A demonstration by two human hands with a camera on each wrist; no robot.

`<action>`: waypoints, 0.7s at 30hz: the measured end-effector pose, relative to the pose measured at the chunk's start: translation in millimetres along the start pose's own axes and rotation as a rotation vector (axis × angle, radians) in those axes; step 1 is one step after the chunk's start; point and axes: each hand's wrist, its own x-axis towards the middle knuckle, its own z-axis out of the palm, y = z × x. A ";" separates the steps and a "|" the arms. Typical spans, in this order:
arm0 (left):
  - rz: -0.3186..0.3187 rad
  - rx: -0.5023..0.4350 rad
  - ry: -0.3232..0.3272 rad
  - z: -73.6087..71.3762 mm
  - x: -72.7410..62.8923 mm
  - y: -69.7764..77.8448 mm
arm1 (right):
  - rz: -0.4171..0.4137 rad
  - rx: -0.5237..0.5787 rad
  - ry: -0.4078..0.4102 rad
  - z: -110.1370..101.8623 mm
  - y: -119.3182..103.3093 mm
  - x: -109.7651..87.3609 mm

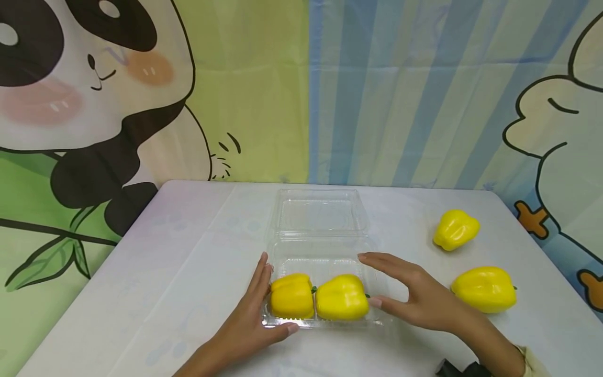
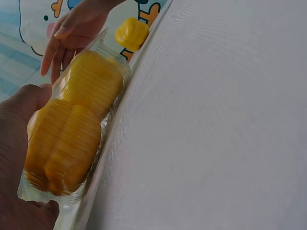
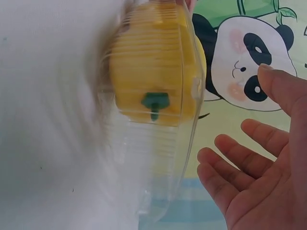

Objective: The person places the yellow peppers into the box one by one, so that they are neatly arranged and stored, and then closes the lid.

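A clear plastic clamshell container (image 1: 292,248) lies on the table with its lid (image 1: 320,212) folded back, away from the person. Two yellow bell peppers, a left one (image 1: 291,297) and a right one (image 1: 343,297), sit side by side along its near edge. My left hand (image 1: 249,324) grips the container's left end, thumb at the near rim and fingers along the side. In the left wrist view, that thumb (image 2: 38,98) lies against the rim. My right hand (image 1: 419,293) hovers at the container's right end, fingers spread and holding nothing; the right wrist view shows its loose fingers (image 3: 244,163) beside the wall.
Two more yellow bell peppers lie on the white table (image 1: 202,293) at the right: one farther back (image 1: 456,230), another (image 1: 485,289) behind the right forearm. A black object (image 1: 464,368) shows at the bottom edge. A cartoon-printed curtain (image 1: 254,94) hangs behind the table.
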 end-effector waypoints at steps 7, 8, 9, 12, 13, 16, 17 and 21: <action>0.019 -0.009 0.000 -0.4 -0.6 -0.7 | 0.024 -0.001 0.018 -7.6 -1.2 -8.1; 0.024 -0.010 0.001 -0.5 -0.7 -0.7 | 0.029 -0.002 0.018 -8.7 -1.1 -9.4; 0.025 -0.009 0.001 -0.6 -0.9 -0.8 | 0.035 -0.006 0.020 -10.0 -0.9 -11.0; 0.017 -0.009 -0.002 -0.9 -1.1 -0.5 | 0.060 -0.023 0.023 -14.9 0.1 -16.4; 0.014 -0.009 -0.003 -1.0 -1.2 -0.5 | 0.064 -0.037 0.026 -16.6 0.5 -18.2; 0.015 -0.017 -0.007 -1.1 -1.2 -0.5 | 0.105 -0.065 0.041 -21.5 2.2 -24.3; 0.022 -0.017 -0.007 -1.1 -1.1 -0.5 | 0.114 -0.076 0.049 -23.1 2.7 -26.3; 0.022 -0.003 -0.007 -1.7 -1.0 -0.3 | 0.136 -0.090 0.081 -28.9 4.5 -33.7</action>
